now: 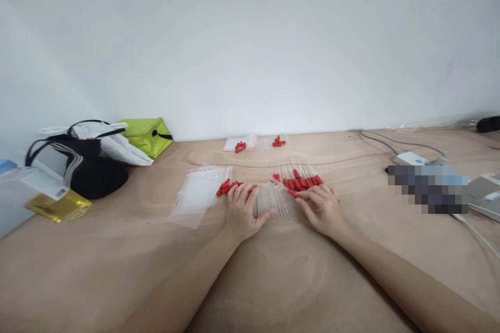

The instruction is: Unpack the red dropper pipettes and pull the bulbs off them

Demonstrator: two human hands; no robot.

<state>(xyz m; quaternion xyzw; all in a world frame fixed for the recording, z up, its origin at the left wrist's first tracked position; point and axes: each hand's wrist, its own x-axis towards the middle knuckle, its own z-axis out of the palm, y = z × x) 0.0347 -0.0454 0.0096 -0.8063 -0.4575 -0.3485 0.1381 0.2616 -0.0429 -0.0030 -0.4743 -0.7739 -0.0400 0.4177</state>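
Note:
A spread of thin clear tubes with red caps [299, 182] lies on the wooden table [273, 281] in front of me. My left hand [244, 210] rests flat on the left part of the pile, fingers stretched out over the clear tubes [275, 200]. My right hand [322, 208] lies on the right part, fingers extended and touching the red caps. A few more red-capped pieces [228, 186] sit just left of my left hand. A stack of small clear zip bags [199, 192] lies further left.
Two filled small bags with red pieces [240, 145] [278, 141] lie near the wall. A black bag [88, 166], white plastic bag [113, 143] and lime green pouch [146, 135] stand at left, a gold packet [58, 207] beside them. Cables and devices [410, 158] occupy the right.

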